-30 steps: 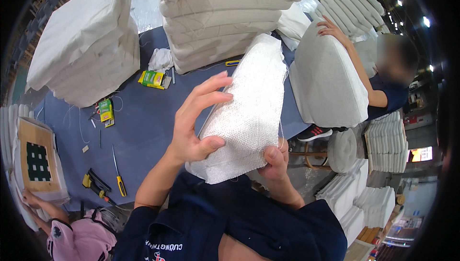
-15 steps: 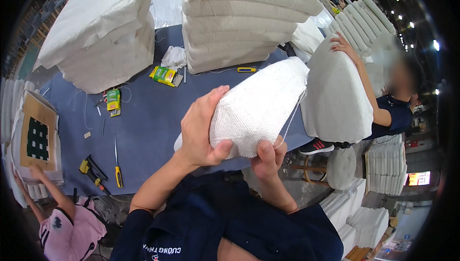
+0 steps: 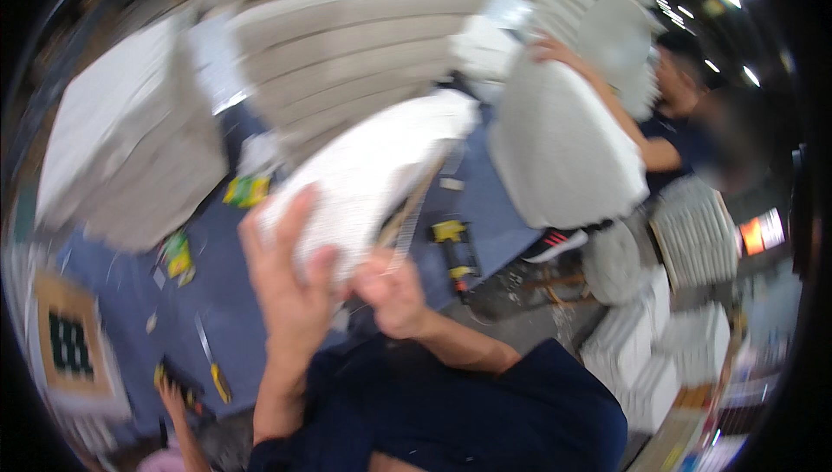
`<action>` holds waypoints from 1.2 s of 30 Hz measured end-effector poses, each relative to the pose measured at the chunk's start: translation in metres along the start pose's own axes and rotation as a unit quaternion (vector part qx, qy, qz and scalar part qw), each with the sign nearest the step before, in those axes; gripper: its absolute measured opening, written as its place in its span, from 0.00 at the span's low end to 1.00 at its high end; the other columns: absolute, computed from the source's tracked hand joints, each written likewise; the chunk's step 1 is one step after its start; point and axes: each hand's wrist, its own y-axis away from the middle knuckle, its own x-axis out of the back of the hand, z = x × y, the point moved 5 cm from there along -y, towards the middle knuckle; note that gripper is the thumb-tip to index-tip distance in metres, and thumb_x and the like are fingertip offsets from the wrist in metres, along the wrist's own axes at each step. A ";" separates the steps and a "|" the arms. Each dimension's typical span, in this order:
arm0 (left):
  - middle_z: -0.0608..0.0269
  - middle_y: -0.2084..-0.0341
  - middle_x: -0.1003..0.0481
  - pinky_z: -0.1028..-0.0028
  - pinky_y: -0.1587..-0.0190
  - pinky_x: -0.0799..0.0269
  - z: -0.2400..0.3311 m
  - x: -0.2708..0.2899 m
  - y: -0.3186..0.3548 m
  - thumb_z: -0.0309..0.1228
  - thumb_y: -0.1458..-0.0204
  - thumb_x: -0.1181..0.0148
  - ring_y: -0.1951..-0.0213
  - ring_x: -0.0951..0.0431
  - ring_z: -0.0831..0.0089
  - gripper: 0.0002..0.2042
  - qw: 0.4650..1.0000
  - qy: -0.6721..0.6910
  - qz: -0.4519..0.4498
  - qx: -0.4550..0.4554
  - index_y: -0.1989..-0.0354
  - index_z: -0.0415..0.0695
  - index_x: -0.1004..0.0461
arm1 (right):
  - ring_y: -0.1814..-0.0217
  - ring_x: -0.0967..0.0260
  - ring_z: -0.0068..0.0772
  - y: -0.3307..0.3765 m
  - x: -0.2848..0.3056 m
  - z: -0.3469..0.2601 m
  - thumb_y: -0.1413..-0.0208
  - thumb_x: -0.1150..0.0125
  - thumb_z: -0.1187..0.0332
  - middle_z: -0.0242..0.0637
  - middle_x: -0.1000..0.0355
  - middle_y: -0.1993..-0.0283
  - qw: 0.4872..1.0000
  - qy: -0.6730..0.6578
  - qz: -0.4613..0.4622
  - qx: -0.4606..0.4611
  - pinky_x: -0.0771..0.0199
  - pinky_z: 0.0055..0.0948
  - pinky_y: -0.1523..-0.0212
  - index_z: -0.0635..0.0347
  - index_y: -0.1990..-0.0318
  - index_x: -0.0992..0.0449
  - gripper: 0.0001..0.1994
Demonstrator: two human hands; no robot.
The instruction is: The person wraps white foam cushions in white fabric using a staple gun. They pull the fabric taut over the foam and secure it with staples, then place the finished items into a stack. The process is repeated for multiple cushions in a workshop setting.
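Observation:
A white fabric-covered chair pad [image 3: 355, 169] is tilted up over the table, blurred by motion. My left hand [image 3: 290, 281] grips its left lower side, thumb and fingers wrapped around the fabric. At the pad's lower right edge my right hand [image 3: 390, 294] is closed, with fingertips pinched at the fabric edge. A light strand runs up from those fingers along the pad's side. Part of the pad's darker underside and a tan edge show there. Exactly what the right fingertips pinch is smeared.
Beyond the pad rise a tall stack of pale cushions [image 3: 347, 47] and a covered block [image 3: 130, 143]. A yellow-black staple gun [image 3: 454, 255] and a screwdriver [image 3: 217, 377] lie on the blue table [image 3: 260, 359]. Right, a co-worker handles a white chair back [image 3: 563, 143]; another's hand [image 3: 172, 396] reaches a second tool.
The pad has turned, bringing its underside edge into sight. Both my hands shifted left and down in view. The co-worker's hand at lower left moved from the framed panel to a tool.

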 end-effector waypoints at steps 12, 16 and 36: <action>0.46 0.44 0.25 0.58 0.36 0.32 -0.021 -0.001 -0.027 0.37 0.31 0.41 0.41 0.25 0.48 0.19 0.992 -0.122 0.028 -0.034 0.36 0.42 0.24 | 0.33 0.35 0.63 0.120 0.242 0.263 0.48 0.25 0.56 0.56 0.35 0.32 0.655 0.657 0.223 -0.300 0.29 0.60 0.38 0.56 0.28 0.36 0.41; 0.45 0.43 0.27 0.55 0.36 0.32 -0.010 0.007 -0.026 0.35 0.36 0.35 0.41 0.28 0.41 0.23 0.996 -0.087 0.022 -0.004 0.34 0.43 0.27 | 0.36 0.32 0.61 0.161 0.281 0.322 0.50 0.25 0.70 0.55 0.37 0.37 0.658 0.645 0.194 -0.337 0.25 0.53 0.38 0.56 0.21 0.49 0.50; 0.33 0.38 0.34 0.49 0.34 0.33 -0.005 0.015 -0.017 0.24 0.44 0.33 0.35 0.34 0.34 0.32 0.995 -0.082 -0.063 0.001 0.29 0.53 0.34 | 0.69 0.17 0.36 0.013 0.039 -0.026 0.53 0.23 0.68 0.40 0.19 0.65 0.964 0.251 -0.053 0.072 0.22 0.28 0.67 0.67 0.51 0.19 0.21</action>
